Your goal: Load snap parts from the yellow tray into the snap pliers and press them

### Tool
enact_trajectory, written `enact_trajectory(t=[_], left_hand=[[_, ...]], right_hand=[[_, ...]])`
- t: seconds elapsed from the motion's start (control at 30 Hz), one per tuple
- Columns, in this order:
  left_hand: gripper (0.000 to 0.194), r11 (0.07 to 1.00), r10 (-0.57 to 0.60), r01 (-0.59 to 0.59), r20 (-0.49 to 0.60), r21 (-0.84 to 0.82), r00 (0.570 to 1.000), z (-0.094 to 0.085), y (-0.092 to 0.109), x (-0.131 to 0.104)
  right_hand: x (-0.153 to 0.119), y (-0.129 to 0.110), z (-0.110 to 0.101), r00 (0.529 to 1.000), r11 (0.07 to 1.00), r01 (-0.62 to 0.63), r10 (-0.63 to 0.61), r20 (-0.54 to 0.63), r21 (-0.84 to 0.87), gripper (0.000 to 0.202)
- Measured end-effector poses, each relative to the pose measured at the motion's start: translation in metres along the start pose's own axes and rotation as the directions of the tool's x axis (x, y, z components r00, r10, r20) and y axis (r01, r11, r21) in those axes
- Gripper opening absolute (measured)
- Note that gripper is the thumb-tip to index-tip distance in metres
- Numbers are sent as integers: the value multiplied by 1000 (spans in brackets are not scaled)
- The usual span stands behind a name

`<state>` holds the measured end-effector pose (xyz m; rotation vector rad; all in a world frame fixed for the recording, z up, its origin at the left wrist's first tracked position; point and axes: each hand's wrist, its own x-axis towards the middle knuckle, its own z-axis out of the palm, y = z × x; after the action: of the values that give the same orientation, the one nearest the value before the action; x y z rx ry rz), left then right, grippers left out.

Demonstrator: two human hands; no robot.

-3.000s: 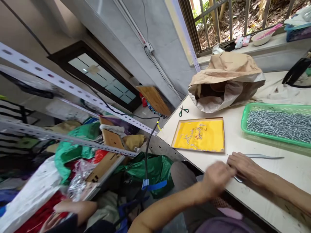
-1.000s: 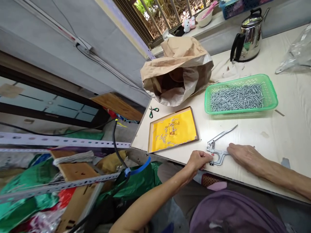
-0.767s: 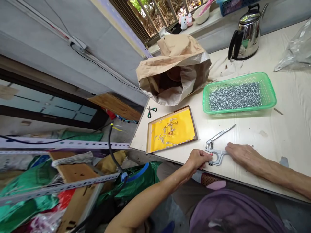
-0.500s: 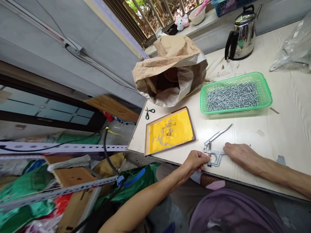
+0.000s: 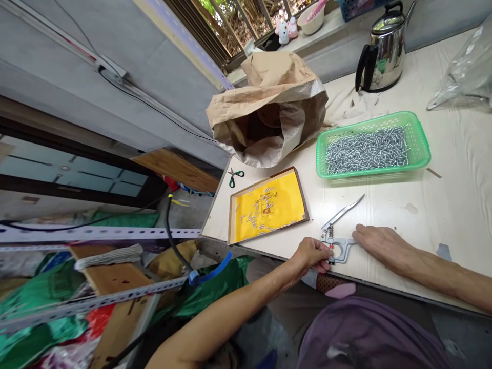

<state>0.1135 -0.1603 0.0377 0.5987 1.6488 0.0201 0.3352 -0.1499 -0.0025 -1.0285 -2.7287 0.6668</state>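
Note:
A grey metal hand press (image 5: 345,249) with a long lever and a spring lies near the table's front edge. My left hand (image 5: 312,253) is closed at its left end, fingertips pinched beside the small red part; anything between them is too small to name. The press's right end is held in my right hand (image 5: 378,243), fingers curled. Up and to the left, a shallow box (image 5: 306,209) with a yellow bottom holds several small metal pieces. Beyond the press stands a green basket (image 5: 422,148) full of small silvery metal parts (image 5: 367,149).
Green-handled scissors (image 5: 234,177) lie left of a large open brown paper bag (image 5: 269,110). A steel kettle (image 5: 385,54) and a clear plastic bag (image 5: 467,77) stand at the back right. The table's edge (image 5: 269,253) runs close to my left hand.
Both hands keep their places at the press. The whole view has shifted very slightly.

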Motion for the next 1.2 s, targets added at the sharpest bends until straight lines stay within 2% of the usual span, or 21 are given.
enact_trajectory(t=[0.07, 0.2, 0.3, 0.53, 0.73, 0.83, 0.9, 0.93, 0.97, 1.0, 1.03, 1.1, 1.13, 1.17, 1.2], left_hand=[[19, 1000, 2, -2, 0, -6, 1000, 1, 0, -1], [23, 1000, 9, -9, -5, -10, 1000, 3, -3, -2], [23, 1000, 12, -12, -15, -11, 1000, 4, -5, -4], [18, 1000, 11, -11, -49, -10, 999, 7, -8, -3], [27, 999, 47, -47, -49, 0, 998, 7, -14, 4], [26, 998, 66, -65, -35, 29, 997, 5, -19, 5], [26, 990, 87, -83, -35, 118, 996, 4, -22, 1], [26, 971, 146, -130, -68, 199, 987, 4, -24, -1], [24, 930, 253, -208, -117, 304, 960, 4, -24, -4], [22, 852, 402, -305, -158, 426, 902, 5, -24, -7], [20, 734, 565, -399, -169, 549, 808, 8, -23, -8], [34, 443, 809, -526, -71, 726, 584, 16, -17, -7], [47, 315, 863, -557, 13, 769, 505, 21, -12, -4], [57, 213, 885, -577, 94, 788, 455, 26, -7, 0], [64, 139, 889, -590, 163, 796, 428, 31, -2, 5]], right_hand=[[6, 3, -8, 1000, 996, -9, 10, 4, -86, 23], [23, 19, -20, 998, 972, 9, -23, -56, -236, 86], [31, 28, -22, 999, 959, 32, -43, -31, -282, 97], [33, 20, -27, 1000, 950, 2, -1, 3, -314, 92], [28, 13, -29, 999, 945, -33, 33, -6, -326, 52], [25, 10, -29, 999, 939, -36, 40, 4, -342, 39], [22, 8, -28, 999, 937, -31, 33, 1, -348, 36], [21, 8, -28, 1000, 937, -29, 29, -6, -348, 35], [21, 7, -27, 1000, 938, -28, 24, -13, -346, 35], [21, 7, -27, 1000, 938, -29, 24, -19, -344, 35], [21, 7, -27, 999, 938, -33, 27, -21, -345, 36], [22, 5, -27, 999, 935, -45, 43, -12, -351, 38], [22, 5, -27, 999, 933, -52, 53, -7, -356, 39], [22, 4, -27, 998, 931, -58, 61, -4, -359, 40], [21, 4, -27, 998, 931, -62, 66, -1, -360, 42]])
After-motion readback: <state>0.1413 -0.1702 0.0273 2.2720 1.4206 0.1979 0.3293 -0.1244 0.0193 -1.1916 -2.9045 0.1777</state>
